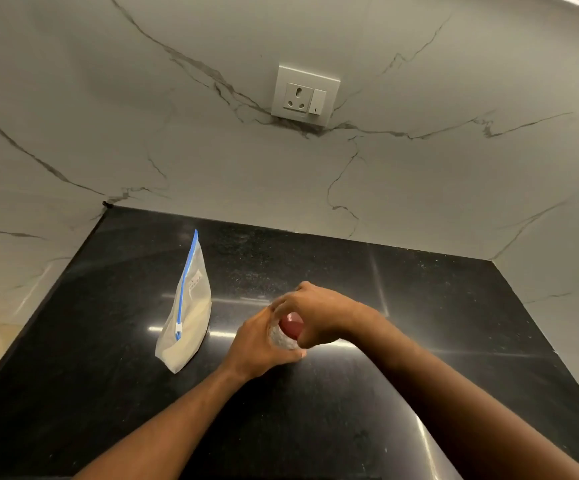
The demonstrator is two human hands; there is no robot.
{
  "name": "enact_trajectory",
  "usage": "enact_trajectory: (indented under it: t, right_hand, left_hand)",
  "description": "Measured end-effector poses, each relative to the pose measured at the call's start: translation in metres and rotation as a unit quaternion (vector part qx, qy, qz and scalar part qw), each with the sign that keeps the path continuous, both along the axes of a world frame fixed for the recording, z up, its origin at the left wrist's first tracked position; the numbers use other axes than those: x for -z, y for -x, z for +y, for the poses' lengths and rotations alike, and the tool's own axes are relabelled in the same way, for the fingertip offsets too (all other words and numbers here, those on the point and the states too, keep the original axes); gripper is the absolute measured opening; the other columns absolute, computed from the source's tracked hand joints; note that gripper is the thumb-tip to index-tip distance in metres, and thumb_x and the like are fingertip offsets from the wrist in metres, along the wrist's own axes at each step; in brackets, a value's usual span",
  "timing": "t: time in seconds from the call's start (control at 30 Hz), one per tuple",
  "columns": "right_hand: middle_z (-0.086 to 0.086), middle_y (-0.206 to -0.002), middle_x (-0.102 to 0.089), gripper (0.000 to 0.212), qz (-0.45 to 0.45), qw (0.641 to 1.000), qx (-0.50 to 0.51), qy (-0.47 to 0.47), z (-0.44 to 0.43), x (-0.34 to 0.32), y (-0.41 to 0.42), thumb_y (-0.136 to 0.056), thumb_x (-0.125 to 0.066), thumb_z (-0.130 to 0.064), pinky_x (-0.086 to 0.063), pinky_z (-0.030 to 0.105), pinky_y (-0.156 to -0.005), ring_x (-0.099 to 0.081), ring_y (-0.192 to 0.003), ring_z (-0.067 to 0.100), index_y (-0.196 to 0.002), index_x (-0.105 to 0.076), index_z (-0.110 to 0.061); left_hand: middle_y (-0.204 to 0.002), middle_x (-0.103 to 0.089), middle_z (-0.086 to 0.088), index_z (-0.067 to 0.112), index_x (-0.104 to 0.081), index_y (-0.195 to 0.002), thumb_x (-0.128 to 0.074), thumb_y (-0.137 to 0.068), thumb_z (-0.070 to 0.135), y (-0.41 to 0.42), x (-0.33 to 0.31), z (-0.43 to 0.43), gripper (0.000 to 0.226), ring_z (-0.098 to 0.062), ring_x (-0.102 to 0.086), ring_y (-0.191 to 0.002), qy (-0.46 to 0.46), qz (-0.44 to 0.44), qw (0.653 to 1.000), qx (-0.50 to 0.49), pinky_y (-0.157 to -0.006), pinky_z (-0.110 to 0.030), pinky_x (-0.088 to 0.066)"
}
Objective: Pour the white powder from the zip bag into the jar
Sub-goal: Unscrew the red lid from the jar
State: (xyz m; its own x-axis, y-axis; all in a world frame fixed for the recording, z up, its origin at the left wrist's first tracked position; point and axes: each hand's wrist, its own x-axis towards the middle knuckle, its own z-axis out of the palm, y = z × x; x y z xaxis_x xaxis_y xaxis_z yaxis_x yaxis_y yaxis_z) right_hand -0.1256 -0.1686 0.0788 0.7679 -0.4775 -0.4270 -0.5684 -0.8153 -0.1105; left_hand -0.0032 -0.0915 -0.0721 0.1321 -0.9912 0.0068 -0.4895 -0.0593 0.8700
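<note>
Two bare forearms reach in from the near edge over the black, glossy tabletop [108, 375] and meet near its middle. The left hand [263, 344] is curled round the clear body of the jar [281, 338], fingers wrapped across its near side. The right hand [319, 313] comes over from the right and grips the red lid [291, 326] from above, its fingers bent round the rim. Only a sliver of the jar and lid shows between the two hands, and what the jar holds cannot be told.

To the left of the jar, apart from it and from both hands, the bag [187, 317] stands upright on the tabletop, edge-on to the camera. A blue zip strip with a white slider runs along its edge. The pale powder [180, 355] fills its lower part.

Beyond the tabletop rises a grey-veined marble wall [419, 185], with a white socket [303, 95] and switch set high in it.
</note>
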Motion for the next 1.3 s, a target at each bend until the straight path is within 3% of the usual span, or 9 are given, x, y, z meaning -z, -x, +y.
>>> enact_trajectory:
  t: [0.1, 0.23, 0.47, 0.6, 0.73, 0.83, 1.1, 1.17, 1.3]
  right_hand:
    - [-0.004, -0.13, -0.072, 0.046, -0.087, 0.995, 0.041, 0.011, -0.002, -0.009, -0.002, -0.093, -0.068, -0.051, -0.049, 0.026, -0.076, -0.066, -0.113, 0.019, -0.135, -0.069, -0.032]
    - [0.005, -0.109, -0.074, 0.081, 0.048, 0.977, 0.091, 0.188, 0.0, 0.005, 0.001, -0.092, -0.038, -0.085, -0.047, 0.031, -0.066, -0.069, -0.089, 0.023, -0.132, -0.062, -0.018]
    - [0.0, -0.135, -0.061, 0.078, 0.059, 0.997, 0.028, 0.051, -0.007, 0.002, 0.003, -0.083, -0.079, -0.049, -0.053, 0.035, -0.087, -0.058, -0.116, 0.022, -0.152, -0.048, -0.033]
    - [-0.004, -0.145, -0.057, 0.046, -0.009, 0.997, -0.01, -0.073, -0.012, -0.007, 0.004, -0.086, -0.076, -0.024, -0.052, 0.041, -0.099, -0.053, -0.128, 0.023, -0.131, -0.071, -0.031]
    - [0.004, -0.138, -0.064, 0.063, -0.024, 0.996, 0.057, 0.067, -0.009, -0.006, 0.002, -0.095, -0.056, -0.069, -0.056, 0.038, -0.088, -0.066, -0.116, 0.026, -0.14, -0.061, -0.025]
    - [0.004, -0.1, -0.069, 0.075, 0.058, 0.982, 0.086, 0.157, -0.003, 0.008, 0.001, -0.093, -0.044, -0.079, -0.053, 0.032, -0.069, -0.067, -0.084, 0.022, -0.127, -0.063, -0.015]
    - [0.0, -0.133, -0.062, 0.044, 0.025, 0.996, -0.022, -0.082, -0.01, -0.018, -0.007, -0.086, -0.079, -0.015, -0.056, 0.042, -0.095, -0.06, -0.117, 0.022, -0.128, -0.072, -0.027]
    - [0.0, -0.132, -0.067, 0.025, -0.047, 0.988, 0.027, -0.144, -0.011, -0.023, -0.006, -0.09, -0.077, -0.023, -0.055, 0.047, -0.1, -0.061, -0.121, 0.023, -0.114, -0.078, -0.025]
    - [0.004, -0.126, -0.067, 0.062, 0.009, 0.991, 0.072, 0.109, -0.003, -0.006, -0.005, -0.093, -0.059, -0.068, -0.057, 0.037, -0.085, -0.067, -0.108, 0.025, -0.136, -0.06, -0.023]
  left_hand:
    - [-0.112, -0.065, 0.04, 0.058, -0.054, -0.126, -0.088, -0.056, 0.076, -0.001, 0.003, -0.002, 0.08, 0.016, -0.063, -0.107, -0.002, 0.003, 1.0, 0.006, -0.088, -0.012, -0.055]
    - [-0.118, -0.052, 0.057, 0.073, -0.046, -0.12, -0.085, -0.053, 0.083, -0.003, -0.002, -0.003, 0.079, 0.029, -0.052, -0.112, 0.019, -0.014, 1.0, 0.005, -0.078, -0.003, -0.05]
    - [-0.117, -0.06, 0.041, 0.058, -0.045, -0.134, -0.087, -0.05, 0.083, -0.001, 0.004, -0.002, 0.098, 0.018, -0.06, -0.107, 0.015, -0.001, 1.0, 0.002, -0.089, -0.009, -0.053]
    - [-0.114, -0.063, 0.045, 0.065, -0.047, -0.128, -0.088, -0.052, 0.081, -0.002, 0.001, -0.002, 0.088, 0.018, -0.062, -0.108, 0.011, 0.004, 1.0, 0.011, -0.086, -0.009, -0.055]
    - [-0.124, -0.063, 0.041, 0.059, -0.054, -0.128, -0.09, -0.052, 0.079, -0.002, 0.002, -0.003, 0.086, 0.017, -0.06, -0.115, 0.017, 0.006, 1.0, 0.004, -0.09, -0.016, -0.057]
    - [-0.122, -0.065, 0.039, 0.058, -0.049, -0.135, -0.088, -0.05, 0.083, -0.002, 0.005, -0.004, 0.097, 0.014, -0.063, -0.112, 0.016, -0.001, 1.0, 0.004, -0.087, -0.015, -0.057]
    - [-0.109, -0.057, 0.053, 0.072, -0.043, -0.121, -0.085, -0.052, 0.085, -0.003, 0.002, -0.002, 0.083, 0.025, -0.057, -0.108, 0.009, -0.016, 1.0, 0.008, -0.078, -0.002, -0.052]
    - [-0.114, -0.059, 0.049, 0.068, -0.047, -0.126, -0.086, -0.054, 0.083, -0.003, 0.004, -0.003, 0.084, 0.018, -0.061, -0.112, 0.012, -0.011, 1.0, 0.008, -0.087, -0.013, -0.056]
    - [-0.118, -0.058, 0.051, 0.072, -0.046, -0.124, -0.087, -0.051, 0.083, -0.001, 0.003, -0.003, 0.086, 0.023, -0.058, -0.111, 0.015, -0.008, 1.0, 0.0, -0.088, -0.012, -0.055]
